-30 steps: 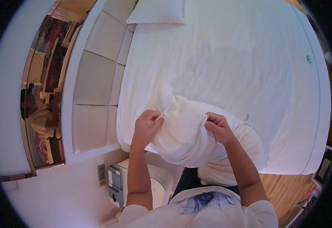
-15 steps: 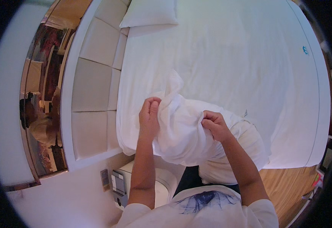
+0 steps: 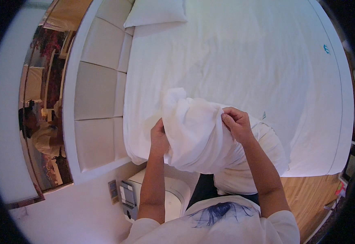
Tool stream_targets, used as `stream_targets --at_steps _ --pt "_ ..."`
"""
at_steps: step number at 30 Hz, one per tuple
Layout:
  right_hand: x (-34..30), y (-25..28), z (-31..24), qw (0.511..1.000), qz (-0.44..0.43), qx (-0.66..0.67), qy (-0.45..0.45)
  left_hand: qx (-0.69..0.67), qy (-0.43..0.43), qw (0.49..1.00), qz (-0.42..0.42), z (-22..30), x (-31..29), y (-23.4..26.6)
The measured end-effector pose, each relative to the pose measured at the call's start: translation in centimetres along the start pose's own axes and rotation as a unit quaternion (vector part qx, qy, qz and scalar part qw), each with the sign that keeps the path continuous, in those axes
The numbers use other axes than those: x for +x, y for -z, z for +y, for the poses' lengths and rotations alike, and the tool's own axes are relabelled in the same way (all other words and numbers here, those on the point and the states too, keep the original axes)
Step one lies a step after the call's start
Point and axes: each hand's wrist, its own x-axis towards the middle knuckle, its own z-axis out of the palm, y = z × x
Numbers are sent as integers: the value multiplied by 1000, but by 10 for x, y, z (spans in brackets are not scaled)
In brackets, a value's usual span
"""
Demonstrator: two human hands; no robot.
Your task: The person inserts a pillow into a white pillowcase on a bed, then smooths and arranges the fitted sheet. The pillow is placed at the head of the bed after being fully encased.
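A bunched white cloth, by its look a pillowcase (image 3: 193, 138), hangs in loose folds between my hands over the near edge of the bed. My left hand (image 3: 159, 137) grips its left side, the fingertips partly hidden behind the fabric. On the other side my right hand (image 3: 237, 123) pinches an edge of the cloth between thumb and fingers. A twisted corner stands up at the far end of the cloth. Whether anything is inside it I cannot tell. Pale crumpled fabric (image 3: 267, 148) lies beneath my right forearm.
The bed (image 3: 242, 57) wears a white sheet, with a white pillow (image 3: 157, 12) at its far left. A padded headboard (image 3: 96, 89) runs along the left, below a mirror strip (image 3: 45, 122). Near my left forearm stands a white bedside table (image 3: 175, 193). Wood floor (image 3: 307, 199) shows at right.
My right hand has risen away from me with the cloth's edge. My left hand has come down a little, and the cloth's standing corner has dropped and shifted left.
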Motion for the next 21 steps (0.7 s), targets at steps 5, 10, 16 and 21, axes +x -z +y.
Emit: stream_targets --at_steps 5,10,16,21 --pt "4 5 -3 971 92 -185 117 -101 37 992 69 2 -8 -6" --pt "-14 24 4 956 121 -251 95 -206 19 974 87 -1 -15 -5" --pt "-38 52 22 952 65 -288 80 -199 45 974 100 4 -23 -15" --pt "-20 28 -33 915 74 -313 244 -94 3 995 40 -11 -27 -8"
